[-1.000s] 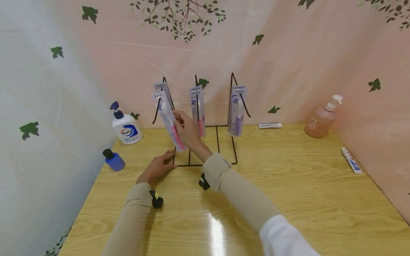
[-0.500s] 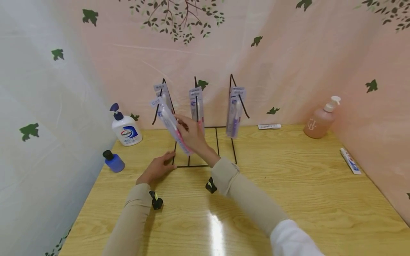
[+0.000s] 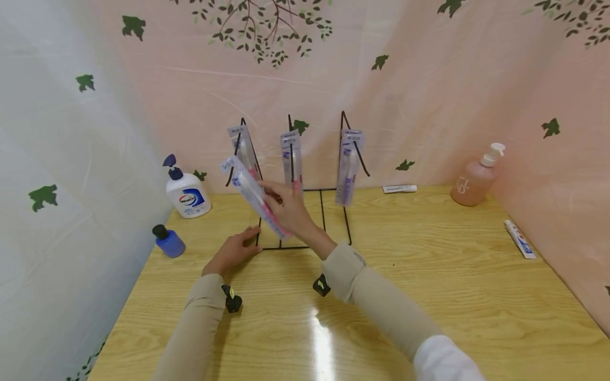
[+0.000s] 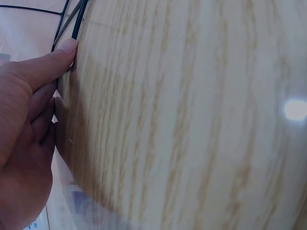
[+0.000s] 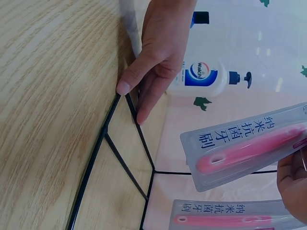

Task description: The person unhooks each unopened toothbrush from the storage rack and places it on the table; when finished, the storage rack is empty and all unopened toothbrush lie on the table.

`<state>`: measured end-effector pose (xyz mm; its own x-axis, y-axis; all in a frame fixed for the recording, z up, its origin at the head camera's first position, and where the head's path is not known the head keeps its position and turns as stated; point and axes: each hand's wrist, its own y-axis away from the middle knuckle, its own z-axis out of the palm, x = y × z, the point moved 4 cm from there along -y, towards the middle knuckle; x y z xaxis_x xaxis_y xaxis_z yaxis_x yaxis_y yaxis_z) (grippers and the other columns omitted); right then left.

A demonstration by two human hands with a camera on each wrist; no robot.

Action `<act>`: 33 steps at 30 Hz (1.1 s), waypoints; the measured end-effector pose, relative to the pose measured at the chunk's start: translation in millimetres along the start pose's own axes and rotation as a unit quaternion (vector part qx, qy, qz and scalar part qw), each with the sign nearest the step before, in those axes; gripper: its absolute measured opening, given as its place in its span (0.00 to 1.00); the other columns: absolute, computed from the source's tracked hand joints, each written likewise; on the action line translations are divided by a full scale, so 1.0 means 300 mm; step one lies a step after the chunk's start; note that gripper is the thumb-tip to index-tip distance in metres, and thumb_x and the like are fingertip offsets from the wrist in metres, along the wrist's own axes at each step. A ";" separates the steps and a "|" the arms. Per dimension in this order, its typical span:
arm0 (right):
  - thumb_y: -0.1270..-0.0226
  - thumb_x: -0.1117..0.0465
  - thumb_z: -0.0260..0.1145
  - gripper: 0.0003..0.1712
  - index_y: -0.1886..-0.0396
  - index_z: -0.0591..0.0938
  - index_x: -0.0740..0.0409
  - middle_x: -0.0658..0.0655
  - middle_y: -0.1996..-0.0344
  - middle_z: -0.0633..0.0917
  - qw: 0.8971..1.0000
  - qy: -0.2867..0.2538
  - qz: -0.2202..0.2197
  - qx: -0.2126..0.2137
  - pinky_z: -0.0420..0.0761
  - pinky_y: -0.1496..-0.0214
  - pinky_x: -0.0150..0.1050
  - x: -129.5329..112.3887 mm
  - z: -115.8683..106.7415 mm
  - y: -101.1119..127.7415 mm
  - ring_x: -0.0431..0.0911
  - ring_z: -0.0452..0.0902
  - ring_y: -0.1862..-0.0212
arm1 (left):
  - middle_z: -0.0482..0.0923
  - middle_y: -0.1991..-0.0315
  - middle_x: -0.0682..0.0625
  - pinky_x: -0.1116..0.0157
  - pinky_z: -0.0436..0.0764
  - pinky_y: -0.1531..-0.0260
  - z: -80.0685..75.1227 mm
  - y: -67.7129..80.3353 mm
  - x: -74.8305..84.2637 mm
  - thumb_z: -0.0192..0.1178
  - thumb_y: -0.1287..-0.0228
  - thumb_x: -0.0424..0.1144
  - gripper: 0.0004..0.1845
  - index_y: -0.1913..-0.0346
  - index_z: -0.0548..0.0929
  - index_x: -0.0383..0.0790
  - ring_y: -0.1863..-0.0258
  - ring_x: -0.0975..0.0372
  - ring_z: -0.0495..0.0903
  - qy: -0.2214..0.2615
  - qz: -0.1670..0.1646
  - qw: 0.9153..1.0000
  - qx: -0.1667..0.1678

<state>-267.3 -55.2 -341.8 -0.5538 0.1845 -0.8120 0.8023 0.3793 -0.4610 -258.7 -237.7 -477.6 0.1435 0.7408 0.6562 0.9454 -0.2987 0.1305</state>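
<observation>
My right hand (image 3: pixel 292 210) pinches a packaged toothbrush (image 3: pixel 249 185) with a pink handle, by the lower right side of its clear pack. The pack is tilted, and its top overlaps the front end of the left hook in the head view. Behind it another pink toothbrush pack (image 3: pixel 245 149) hangs on that same hook. The black wire display rack (image 3: pixel 322 211) stands on the table. At its front left corner my left hand (image 3: pixel 232 253) rests with thumb and fingers extended, touching the base wires; the right wrist view shows this thumb (image 5: pixel 132 80) at the corner.
More toothbrush packs hang on the middle hook (image 3: pixel 292 159) and right hook (image 3: pixel 349 169). A white pump bottle (image 3: pixel 188 196) and a small blue bottle (image 3: pixel 170 242) stand left. Toothpaste tubes (image 3: pixel 399 189) and a pink pump bottle (image 3: pixel 473 182) are to the right, before a curtain backdrop.
My right hand has drawn the pink toothbrush pack forward and down along the left hook, tilting it further. The left hand stays at the rack's corner.
</observation>
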 end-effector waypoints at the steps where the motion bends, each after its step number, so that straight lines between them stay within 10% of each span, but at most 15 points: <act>1: 0.29 0.67 0.57 0.20 0.39 0.77 0.57 0.60 0.54 0.86 1.000 -0.002 0.002 -0.003 0.81 0.61 0.31 -0.003 0.000 0.006 0.45 0.82 0.62 | 0.52 0.26 0.38 0.44 0.54 0.30 0.001 -0.001 -0.002 0.59 0.33 0.45 0.34 0.27 0.62 0.44 0.26 0.45 0.52 0.003 -0.001 1.000 0.000; 33: 0.31 0.68 0.59 0.20 0.40 0.78 0.58 0.61 0.57 0.86 0.999 -0.018 -0.041 -0.015 0.82 0.62 0.30 -0.079 -0.016 0.109 0.45 0.83 0.64 | 0.54 0.27 0.37 0.45 0.54 0.30 -0.001 0.007 0.006 0.59 0.33 0.46 0.33 0.27 0.62 0.50 0.28 0.44 0.54 -0.005 0.001 1.000 0.006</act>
<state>-229.2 -42.8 -335.9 -0.6092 0.1193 -0.7840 0.7465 0.4199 -0.5162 -256.6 -237.3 -476.0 0.1483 0.7468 0.6483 0.9485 -0.2930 0.1206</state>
